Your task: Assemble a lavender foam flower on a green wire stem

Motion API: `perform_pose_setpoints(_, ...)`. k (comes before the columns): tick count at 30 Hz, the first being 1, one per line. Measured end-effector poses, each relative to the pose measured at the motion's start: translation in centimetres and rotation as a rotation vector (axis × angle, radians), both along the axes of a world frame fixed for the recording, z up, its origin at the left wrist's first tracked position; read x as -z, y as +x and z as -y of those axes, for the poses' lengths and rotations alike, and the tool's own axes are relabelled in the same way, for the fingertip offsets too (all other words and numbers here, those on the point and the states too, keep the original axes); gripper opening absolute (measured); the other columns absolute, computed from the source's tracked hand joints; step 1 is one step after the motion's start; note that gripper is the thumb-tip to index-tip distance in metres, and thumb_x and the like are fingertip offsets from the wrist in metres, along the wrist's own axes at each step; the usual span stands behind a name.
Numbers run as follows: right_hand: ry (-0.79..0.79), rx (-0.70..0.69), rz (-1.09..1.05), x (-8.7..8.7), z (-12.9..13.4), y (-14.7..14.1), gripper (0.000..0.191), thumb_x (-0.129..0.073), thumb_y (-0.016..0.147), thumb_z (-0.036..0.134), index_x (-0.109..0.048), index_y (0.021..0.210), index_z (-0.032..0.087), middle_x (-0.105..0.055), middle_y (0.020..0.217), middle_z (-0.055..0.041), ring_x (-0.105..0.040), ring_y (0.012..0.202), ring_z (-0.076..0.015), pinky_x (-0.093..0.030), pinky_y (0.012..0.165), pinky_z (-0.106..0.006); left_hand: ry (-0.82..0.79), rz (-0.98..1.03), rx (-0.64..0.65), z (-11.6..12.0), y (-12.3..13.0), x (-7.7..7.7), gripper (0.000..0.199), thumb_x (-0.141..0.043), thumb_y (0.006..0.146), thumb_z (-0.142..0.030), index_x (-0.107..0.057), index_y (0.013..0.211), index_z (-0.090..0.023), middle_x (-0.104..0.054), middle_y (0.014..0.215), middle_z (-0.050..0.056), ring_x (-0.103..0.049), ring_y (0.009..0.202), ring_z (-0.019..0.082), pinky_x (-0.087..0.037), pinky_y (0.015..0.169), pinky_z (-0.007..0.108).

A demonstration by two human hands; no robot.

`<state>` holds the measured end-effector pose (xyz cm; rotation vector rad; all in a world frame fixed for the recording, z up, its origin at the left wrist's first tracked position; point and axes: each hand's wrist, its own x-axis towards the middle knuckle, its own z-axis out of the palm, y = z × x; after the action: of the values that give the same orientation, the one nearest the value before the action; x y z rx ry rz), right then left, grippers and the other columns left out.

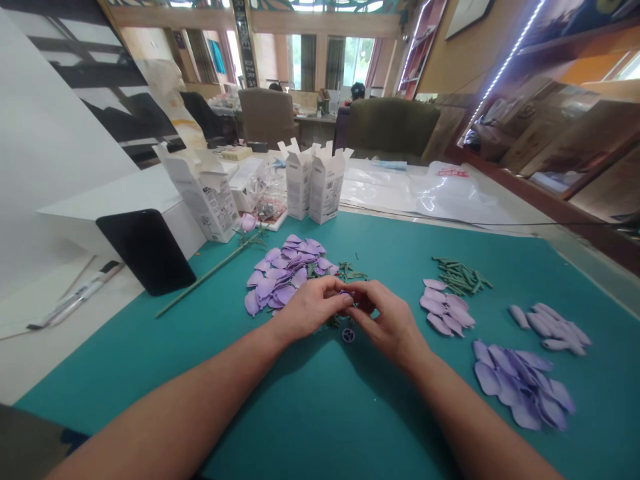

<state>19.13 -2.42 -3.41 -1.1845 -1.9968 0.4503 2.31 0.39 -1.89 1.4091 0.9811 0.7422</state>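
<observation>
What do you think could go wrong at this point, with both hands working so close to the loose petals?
1. The left hand and right hand pinch a small piece between their fingertips; it is mostly hidden and might slip.
2. The small purple ring lies loose just under the hands and could be knocked away.
3. The big petal pile sits right by the left hand, so a sweep may scatter it.

left hand [310,308] – palm down, fingers curled, tips pinched toward the right | right hand [387,320] – mirrored, fingertips meeting the left's | both forearms bare, converging from the near corners, wrists low
</observation>
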Motion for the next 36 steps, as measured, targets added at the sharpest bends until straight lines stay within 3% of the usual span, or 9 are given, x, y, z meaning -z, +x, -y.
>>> perform_pose_setpoints(3, -0.028, 0.001, -0.052, -0.1, 0.0, 0.2, 0.021, -0.057, 0.086, 0.029, -0.062, 0.105, 0.022, -0.064, 0.084, -0.0038, -0.059, 0.071, -0.0151, -0.05, 0.064, -0.028, -0.036, 0.076, -0.015, -0.1, -0.1, 0.0, 0.016, -0.065, 0.075, -0.026, -0.062, 0.084, -0.014, -0.067, 0.072, 0.002, -0.062, 0.068, 0.012, -0.048, 0.066, 0.024)
perform_pose_setpoints(12, 0.013, 0.037, -0.039, 0.2, -0.5, 0.9, 0.022, -0.049, 0.09, 0.027, -0.062, 0.106, 0.02, -0.068, 0.09, -0.0062, -0.062, 0.074, -0.0158, -0.05, 0.065, -0.027, -0.339, 0.334, -0.063, -0.5, -0.4, -0.1, 0.023, -0.071, 0.075, -0.03, -0.062, 0.089, -0.014, -0.07, 0.077, 0.004, -0.065, 0.068, 0.011, -0.05, 0.071, 0.025)
perform_pose_setpoints(22, 0.041, 0.034, 0.032, -0.2, -0.2, 0.6, 0.02, -0.047, 0.091, 0.023, -0.06, 0.106, 0.02, -0.065, 0.089, -0.0055, -0.061, 0.078, -0.0161, -0.048, 0.071, -0.028, -0.272, 0.282, -0.091, -0.7, -0.4, -0.3, 0.028, -0.075, 0.07, -0.031, -0.063, 0.088, -0.014, -0.069, 0.076, 0.003, -0.064, 0.067, 0.012, -0.05, 0.072, 0.026)
perform_pose_setpoints(27, 0.075, 0.161, 0.159, -0.2, -1.3, 2.4, 0.02, -0.044, 0.092, 0.022, -0.063, 0.097, 0.021, -0.067, 0.091, -0.0062, -0.061, 0.083, -0.0182, -0.046, 0.074, -0.03, -0.226, 0.24, -0.119, -0.8, -0.5, -0.5, 0.031, -0.076, 0.067, -0.034, -0.063, 0.088, -0.015, -0.069, 0.075, 0.003, -0.064, 0.068, 0.014, -0.051, 0.069, 0.027)
perform_pose_setpoints(32, 0.113, 0.352, 0.198, -0.3, -2.3, 4.8, 0.022, -0.044, 0.089, 0.017, -0.065, 0.093, 0.02, -0.069, 0.091, -0.0069, -0.063, 0.082, -0.0189, -0.046, 0.074, -0.03, -0.261, 0.202, -0.129, -0.8, -0.4, -0.7, 0.032, -0.073, 0.07, -0.029, -0.061, 0.097, -0.016, -0.069, 0.07, 0.002, -0.062, 0.062, 0.012, -0.049, 0.064, 0.024)
perform_pose_setpoints(36, 0.112, 0.423, 0.208, -0.4, -2.7, 6.0, 0.024, -0.042, 0.087, 0.015, -0.066, 0.093, 0.019, -0.07, 0.092, -0.0081, -0.064, 0.084, -0.02, -0.047, 0.075, -0.031, -0.265, 0.202, -0.157, -0.7, -0.5, -0.7, 0.027, -0.069, 0.073, -0.026, -0.062, 0.097, -0.015, -0.067, 0.067, 0.002, -0.06, 0.06, 0.011, -0.047, 0.059, 0.021)
